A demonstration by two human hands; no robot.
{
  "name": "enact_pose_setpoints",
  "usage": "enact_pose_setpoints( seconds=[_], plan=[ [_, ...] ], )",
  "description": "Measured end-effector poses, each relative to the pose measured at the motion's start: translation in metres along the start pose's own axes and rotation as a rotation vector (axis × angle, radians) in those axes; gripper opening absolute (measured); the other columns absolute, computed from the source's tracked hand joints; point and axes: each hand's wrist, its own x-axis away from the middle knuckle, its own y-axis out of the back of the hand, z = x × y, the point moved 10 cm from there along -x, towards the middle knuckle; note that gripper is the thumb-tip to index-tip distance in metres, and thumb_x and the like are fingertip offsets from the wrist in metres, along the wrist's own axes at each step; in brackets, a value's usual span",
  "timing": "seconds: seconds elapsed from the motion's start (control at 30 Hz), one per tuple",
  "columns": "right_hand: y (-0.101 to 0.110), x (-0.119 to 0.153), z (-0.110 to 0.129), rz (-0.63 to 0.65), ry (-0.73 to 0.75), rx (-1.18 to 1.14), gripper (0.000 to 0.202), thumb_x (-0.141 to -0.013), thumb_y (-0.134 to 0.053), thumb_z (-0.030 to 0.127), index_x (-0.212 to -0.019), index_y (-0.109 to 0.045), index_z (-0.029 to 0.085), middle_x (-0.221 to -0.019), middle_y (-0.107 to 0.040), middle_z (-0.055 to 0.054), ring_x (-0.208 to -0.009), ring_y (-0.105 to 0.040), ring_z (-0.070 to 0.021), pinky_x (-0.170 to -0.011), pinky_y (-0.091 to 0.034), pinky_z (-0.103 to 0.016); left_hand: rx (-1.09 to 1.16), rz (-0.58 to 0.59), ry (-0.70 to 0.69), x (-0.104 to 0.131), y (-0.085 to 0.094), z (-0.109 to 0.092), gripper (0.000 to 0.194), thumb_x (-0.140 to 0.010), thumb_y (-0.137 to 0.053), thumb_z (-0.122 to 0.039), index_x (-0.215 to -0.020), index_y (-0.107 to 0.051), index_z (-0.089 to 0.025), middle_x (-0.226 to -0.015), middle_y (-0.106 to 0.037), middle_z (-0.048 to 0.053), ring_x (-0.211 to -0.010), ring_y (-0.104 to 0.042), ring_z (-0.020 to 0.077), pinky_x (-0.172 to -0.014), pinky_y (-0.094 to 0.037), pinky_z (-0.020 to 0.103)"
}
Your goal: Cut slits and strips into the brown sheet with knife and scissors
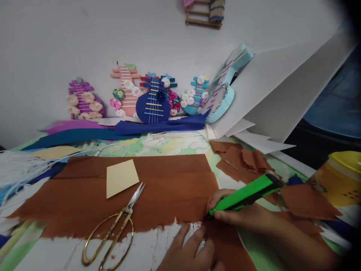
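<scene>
My right hand (239, 214) grips a green utility knife (242, 194) with black parts, its lower end down at the torn edge of the brown crepe paper (169, 188). The blade itself is too dark to make out. Just to the left, my left hand (188, 250) lies with fingers apart on the white board (141, 248) and the paper's ragged edge. Streaks mark the board there. Gold-handled scissors (120, 226) rest partly open across paper and board. Above them sits a cream paper square (122, 178).
Torn brown paper scraps (242, 162) lie at the right, near a yellow-lidded container (342, 177). White cords (19, 169) spread at the left. Small decorated lute models, including a dark blue one (153, 101), lean along the wall behind. White sheets (270, 90) stand at the back right.
</scene>
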Motion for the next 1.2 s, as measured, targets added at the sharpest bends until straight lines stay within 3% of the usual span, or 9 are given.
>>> enact_pose_setpoints(
  seconds=[0.17,0.33,0.57,0.7,0.97,1.2],
  plan=[
    [-0.001,0.000,0.003,0.004,0.010,0.016,0.016,-0.072,-0.058,0.026,-0.085,-0.058,0.017,-0.084,-0.060,-0.005,-0.078,-0.056,-0.0149,-0.068,-0.046,-0.027,0.006,0.110,-0.121,0.001,-0.005,-0.006,0.011,-0.080,-0.045,-0.023,-0.080,-0.055,-0.027,-0.072,-0.057,-0.004,-0.081,-0.053,0.0178,-0.077,-0.036,0.035],
    [-0.003,0.000,0.003,0.022,0.023,-0.049,0.016,-0.071,-0.059,0.025,-0.085,-0.058,0.018,-0.085,-0.060,-0.005,-0.079,-0.057,-0.0152,-0.069,-0.047,-0.027,-0.028,0.156,-0.140,0.007,-0.012,-0.007,0.013,-0.081,-0.046,-0.024,-0.089,-0.055,-0.027,-0.073,-0.057,-0.003,-0.082,-0.054,0.0161,-0.081,-0.036,0.033],
    [-0.003,-0.002,0.002,0.003,0.086,0.022,0.014,-0.072,-0.058,0.025,-0.084,-0.058,0.018,-0.082,-0.060,-0.005,-0.075,-0.057,-0.0138,-0.066,-0.048,-0.026,-0.038,0.088,-0.146,0.006,-0.008,-0.007,0.015,-0.081,-0.047,-0.022,-0.093,-0.054,-0.028,-0.076,-0.057,-0.004,-0.085,-0.054,0.0154,-0.088,-0.033,0.037],
    [-0.004,-0.001,0.005,-0.015,0.160,0.124,0.012,-0.070,-0.059,0.024,-0.082,-0.059,0.019,-0.079,-0.061,-0.004,-0.074,-0.057,-0.0135,-0.065,-0.047,-0.024,-0.016,0.141,-0.136,0.006,-0.011,-0.006,0.017,-0.083,-0.044,-0.021,-0.094,-0.053,-0.028,-0.075,-0.057,-0.004,-0.087,-0.053,0.0148,-0.090,-0.031,0.038],
    [-0.002,0.000,0.014,0.046,0.087,0.020,0.015,-0.073,-0.057,0.024,-0.086,-0.056,0.017,-0.085,-0.059,-0.005,-0.079,-0.056,-0.0144,-0.069,-0.046,-0.027,-0.040,0.125,-0.181,0.009,-0.012,-0.009,0.017,-0.081,-0.047,-0.023,-0.097,-0.052,-0.027,-0.084,-0.057,-0.002,-0.088,-0.053,0.0174,-0.088,-0.032,0.041],
    [-0.002,0.001,0.015,0.028,0.146,0.131,0.015,-0.072,-0.058,0.023,-0.086,-0.057,0.018,-0.083,-0.058,-0.004,-0.076,-0.055,-0.0131,-0.066,-0.045,-0.025,-0.056,0.135,-0.201,0.015,-0.017,-0.010,0.017,-0.081,-0.048,-0.021,-0.096,-0.052,-0.027,-0.084,-0.057,-0.002,-0.090,-0.052,0.0174,-0.089,-0.031,0.042]
  ],
)
